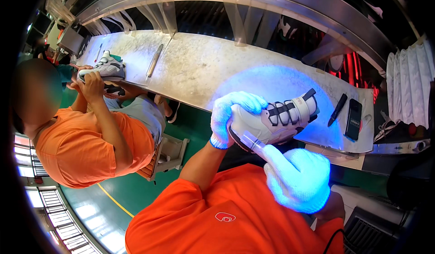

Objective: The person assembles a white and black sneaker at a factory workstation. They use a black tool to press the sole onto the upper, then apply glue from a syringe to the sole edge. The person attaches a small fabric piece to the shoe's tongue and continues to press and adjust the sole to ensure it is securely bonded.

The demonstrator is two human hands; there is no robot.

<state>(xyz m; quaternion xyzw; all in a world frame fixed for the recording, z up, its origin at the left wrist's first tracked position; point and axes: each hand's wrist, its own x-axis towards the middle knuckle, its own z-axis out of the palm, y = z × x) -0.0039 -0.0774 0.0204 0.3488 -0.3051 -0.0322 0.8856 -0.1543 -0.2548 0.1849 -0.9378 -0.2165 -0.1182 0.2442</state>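
A white and grey sneaker [276, 118] with black laces and a pale strap is held above the table's front edge, its toe toward the left. My left hand [233, 116], in a white knit glove glowing blue, wraps round the toe end. My right hand [297, 177], gloved the same way, is closed round a slim pale tool [253, 141]. The tool's translucent end lies against the lower edge of the sneaker near the toe. Its exact kind cannot be made out, as the glove hides the rest of it.
Blue light falls on the worktable [199, 66]. A black capped pen-like tool [337, 110] and a black phone [353, 120] lie at its right end. Farther left lies a slim silver tool [155, 60]. A co-worker in orange [90, 141] sits at left, handling another sneaker [106, 67].
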